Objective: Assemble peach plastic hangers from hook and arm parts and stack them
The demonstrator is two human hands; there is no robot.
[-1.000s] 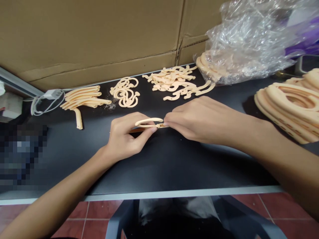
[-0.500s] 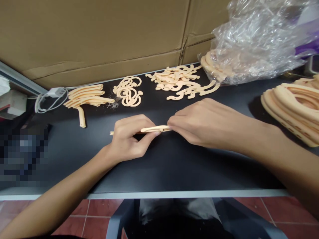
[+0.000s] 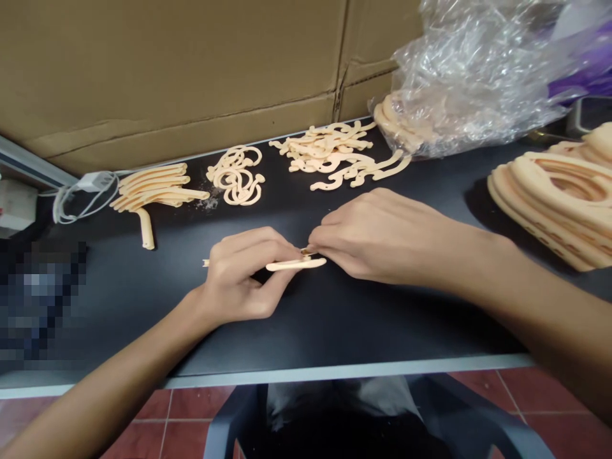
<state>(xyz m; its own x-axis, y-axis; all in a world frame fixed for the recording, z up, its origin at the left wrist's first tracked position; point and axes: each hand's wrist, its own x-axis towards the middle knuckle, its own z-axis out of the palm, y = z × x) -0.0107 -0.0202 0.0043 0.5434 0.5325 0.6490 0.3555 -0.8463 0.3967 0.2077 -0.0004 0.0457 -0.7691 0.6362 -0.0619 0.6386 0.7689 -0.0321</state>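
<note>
The left hand [image 3: 251,274] pinches a slim, pale, rounded part [image 3: 296,264] above the table [image 3: 335,331]; the right hand [image 3: 377,233] pinches its right end, fingers hiding some. Beyond the part lie hooked pieces [image 3: 233,168] and wavy pieces [image 3: 325,150]; leftward, bent bars [image 3: 157,185]; rightward, stacked frames [image 3: 530,197].

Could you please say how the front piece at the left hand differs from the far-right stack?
The front piece looks slim from here; the stack looks broad, with an opening. The front piece is up at the left hand; the stack sits on the table. Both are pale.
</note>
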